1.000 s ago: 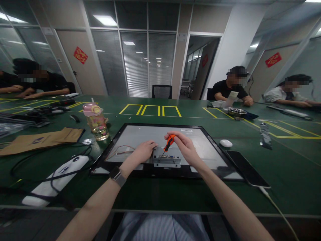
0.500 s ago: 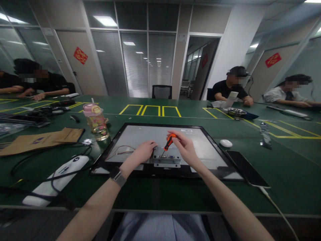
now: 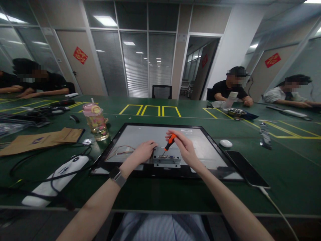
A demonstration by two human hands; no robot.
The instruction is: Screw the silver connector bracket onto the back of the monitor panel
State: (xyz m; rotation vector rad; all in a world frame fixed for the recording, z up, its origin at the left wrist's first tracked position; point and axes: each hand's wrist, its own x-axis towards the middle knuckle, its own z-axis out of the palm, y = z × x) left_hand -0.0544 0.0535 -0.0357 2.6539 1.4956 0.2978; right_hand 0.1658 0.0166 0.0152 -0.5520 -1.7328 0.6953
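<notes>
An orange and black screwdriver (image 3: 171,142) is gripped in my right hand (image 3: 186,147), its shaft slanting down to the left. The tip meets a metal bracket (image 3: 167,161) that carries connector ports. Beside the bracket's left end, my left hand (image 3: 144,151) rests with its fingers bent against the edge; whether they pinch something there is hidden. Under both hands lies a flat display panel (image 3: 200,147) with a grey back and black frame. Thin coloured wires (image 3: 117,150) run across the panel's left part.
To the left stand a pink-lidded bottle (image 3: 96,122), a brown paper bag (image 3: 42,139) and a white power strip (image 3: 57,179) with black cables. On the right lie a white case (image 3: 226,143) and a phone (image 3: 247,169) on a cable. Several people sit across the table.
My right hand and the screwdriver handle have shifted very slightly, with the tip staying at the bracket. My left hand keeps its place.
</notes>
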